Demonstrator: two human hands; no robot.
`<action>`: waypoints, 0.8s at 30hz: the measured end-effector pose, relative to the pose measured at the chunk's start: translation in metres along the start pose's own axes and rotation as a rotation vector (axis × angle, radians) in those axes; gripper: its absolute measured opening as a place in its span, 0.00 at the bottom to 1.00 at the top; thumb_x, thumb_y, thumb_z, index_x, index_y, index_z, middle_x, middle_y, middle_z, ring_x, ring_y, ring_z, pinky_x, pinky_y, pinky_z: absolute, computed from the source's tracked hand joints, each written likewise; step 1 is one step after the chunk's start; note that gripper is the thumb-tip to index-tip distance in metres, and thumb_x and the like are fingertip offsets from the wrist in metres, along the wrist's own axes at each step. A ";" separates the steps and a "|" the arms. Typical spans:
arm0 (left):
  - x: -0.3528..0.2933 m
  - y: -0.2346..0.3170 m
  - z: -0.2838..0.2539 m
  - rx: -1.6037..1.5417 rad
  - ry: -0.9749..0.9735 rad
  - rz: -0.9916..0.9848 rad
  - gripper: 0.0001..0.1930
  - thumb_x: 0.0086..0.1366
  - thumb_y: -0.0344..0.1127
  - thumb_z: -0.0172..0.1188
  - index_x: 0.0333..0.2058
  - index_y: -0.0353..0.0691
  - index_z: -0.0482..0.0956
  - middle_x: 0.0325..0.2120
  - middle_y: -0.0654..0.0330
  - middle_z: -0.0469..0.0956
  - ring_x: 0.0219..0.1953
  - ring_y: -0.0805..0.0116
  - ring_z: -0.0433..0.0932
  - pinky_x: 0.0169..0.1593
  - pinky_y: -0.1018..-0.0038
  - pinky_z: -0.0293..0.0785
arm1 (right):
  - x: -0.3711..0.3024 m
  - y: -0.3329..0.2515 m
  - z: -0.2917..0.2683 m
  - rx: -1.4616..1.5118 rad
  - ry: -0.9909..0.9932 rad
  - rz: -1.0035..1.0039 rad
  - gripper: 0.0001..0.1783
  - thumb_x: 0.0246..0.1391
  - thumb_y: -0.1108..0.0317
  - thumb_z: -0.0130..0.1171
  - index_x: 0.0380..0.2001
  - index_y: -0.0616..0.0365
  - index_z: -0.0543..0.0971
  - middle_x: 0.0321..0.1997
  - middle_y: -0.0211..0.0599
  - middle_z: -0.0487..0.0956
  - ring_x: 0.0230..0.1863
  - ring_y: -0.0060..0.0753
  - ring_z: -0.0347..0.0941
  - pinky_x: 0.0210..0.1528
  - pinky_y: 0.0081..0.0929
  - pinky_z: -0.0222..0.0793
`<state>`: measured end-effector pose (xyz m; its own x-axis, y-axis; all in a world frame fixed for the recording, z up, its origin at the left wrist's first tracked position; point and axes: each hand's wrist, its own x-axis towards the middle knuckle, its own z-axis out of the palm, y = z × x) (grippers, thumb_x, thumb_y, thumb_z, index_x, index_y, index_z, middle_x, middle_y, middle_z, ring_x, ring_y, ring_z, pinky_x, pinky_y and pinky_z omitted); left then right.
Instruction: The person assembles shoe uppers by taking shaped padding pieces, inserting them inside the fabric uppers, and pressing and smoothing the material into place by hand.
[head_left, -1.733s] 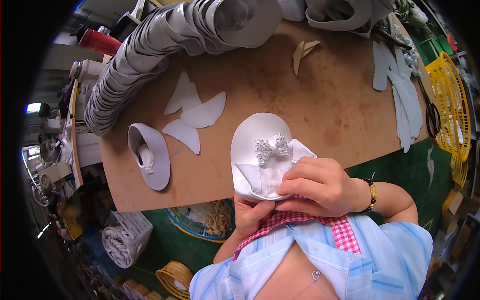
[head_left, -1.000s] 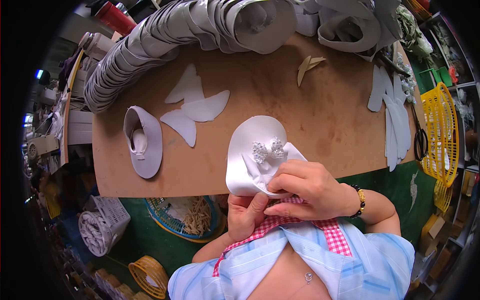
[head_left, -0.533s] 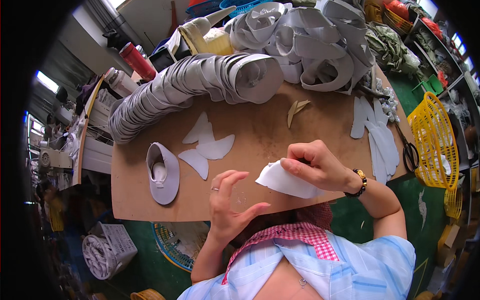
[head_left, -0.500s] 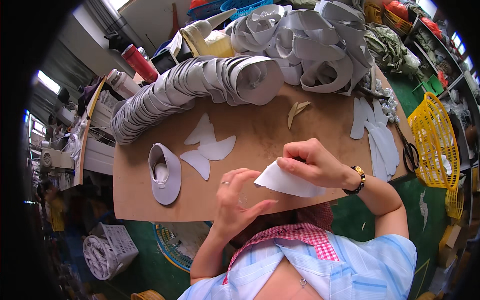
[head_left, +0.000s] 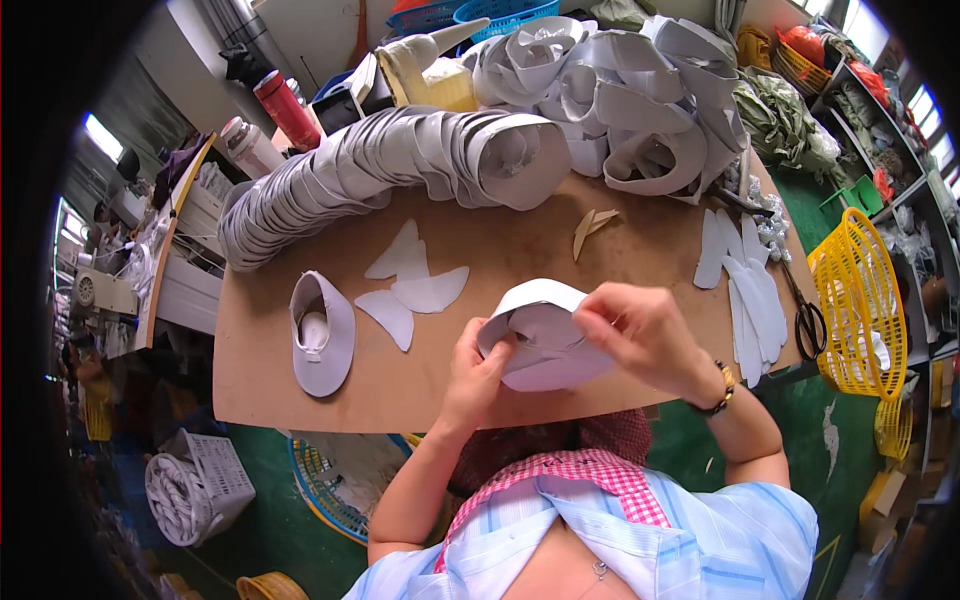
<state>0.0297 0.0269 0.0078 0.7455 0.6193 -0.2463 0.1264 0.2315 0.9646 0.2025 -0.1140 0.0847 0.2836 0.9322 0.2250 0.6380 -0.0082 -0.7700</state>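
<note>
Close to the table's front edge, I hold a white shoe upper [head_left: 550, 372] with its opening facing up. My left hand [head_left: 475, 378] is closed on its left side, the thumb over the rim. The fingers of my right hand [head_left: 640, 335] are pinched together at the rim's right edge; whether they hold anything besides the upper is hidden. On the left lies another white upper [head_left: 340, 350], toe towards me. Between it and my hands are several flat curved white pieces [head_left: 430, 290]. A long row of nested uppers [head_left: 390, 160] arches across the table behind.
More white uppers [head_left: 640, 100] are heaped at the back right. White strips [head_left: 755, 310] and black scissors [head_left: 811, 328] lie along the table's right edge. Small tan pieces [head_left: 590, 232] lie mid-table. A yellow basket [head_left: 850, 300] stands at right, a white basket [head_left: 225, 480] on the green floor.
My left hand, open and apart before, has closed on the upper's left side. The upper has turned so its opening shows. My right hand has moved to its right rim.
</note>
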 end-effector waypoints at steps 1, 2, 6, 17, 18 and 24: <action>0.001 -0.005 0.001 -0.127 -0.015 0.043 0.07 0.68 0.31 0.53 0.41 0.36 0.69 0.34 0.64 0.74 0.35 0.81 0.71 0.40 0.81 0.70 | 0.000 0.004 0.006 0.005 -0.017 0.008 0.19 0.54 0.66 0.62 0.46 0.65 0.74 0.37 0.42 0.79 0.30 0.31 0.76 0.35 0.24 0.72; 0.005 -0.007 0.002 -0.249 -0.042 0.081 0.08 0.69 0.31 0.53 0.43 0.36 0.67 0.37 0.62 0.74 0.38 0.79 0.72 0.43 0.80 0.70 | 0.002 0.012 0.017 -0.107 0.032 0.006 0.23 0.52 0.65 0.64 0.49 0.65 0.73 0.39 0.43 0.78 0.31 0.35 0.77 0.36 0.27 0.73; 0.002 -0.010 0.012 -0.311 -0.101 0.099 0.11 0.70 0.32 0.51 0.46 0.36 0.63 0.40 0.60 0.74 0.45 0.77 0.72 0.48 0.78 0.69 | 0.012 0.021 0.020 -0.237 0.013 -0.082 0.32 0.49 0.61 0.67 0.54 0.63 0.68 0.42 0.46 0.79 0.32 0.40 0.78 0.37 0.31 0.74; 0.001 -0.003 0.025 0.013 0.089 0.036 0.13 0.74 0.40 0.43 0.45 0.36 0.66 0.39 0.60 0.72 0.41 0.76 0.69 0.46 0.78 0.67 | 0.025 0.032 0.040 -0.310 0.033 -0.110 0.21 0.43 0.63 0.69 0.41 0.58 0.76 0.37 0.38 0.75 0.28 0.40 0.76 0.32 0.31 0.73; 0.002 -0.008 0.027 0.049 0.136 0.054 0.14 0.74 0.41 0.42 0.45 0.36 0.67 0.39 0.61 0.72 0.41 0.76 0.69 0.46 0.78 0.67 | 0.023 0.032 0.043 -0.311 0.016 -0.120 0.21 0.43 0.63 0.69 0.41 0.58 0.76 0.37 0.38 0.75 0.28 0.40 0.76 0.32 0.31 0.73; 0.010 -0.014 0.021 -0.290 0.171 -0.059 0.12 0.70 0.34 0.43 0.46 0.35 0.71 0.38 0.60 0.75 0.38 0.74 0.74 0.43 0.76 0.72 | 0.011 0.041 0.048 0.041 0.164 -0.141 0.13 0.39 0.74 0.71 0.31 0.59 0.79 0.31 0.35 0.76 0.26 0.31 0.74 0.27 0.24 0.70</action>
<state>0.0492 0.0144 -0.0064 0.6189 0.7094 -0.3371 -0.0433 0.4594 0.8872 0.1970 -0.0869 0.0266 0.3082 0.8519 0.4235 0.6510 0.1357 -0.7468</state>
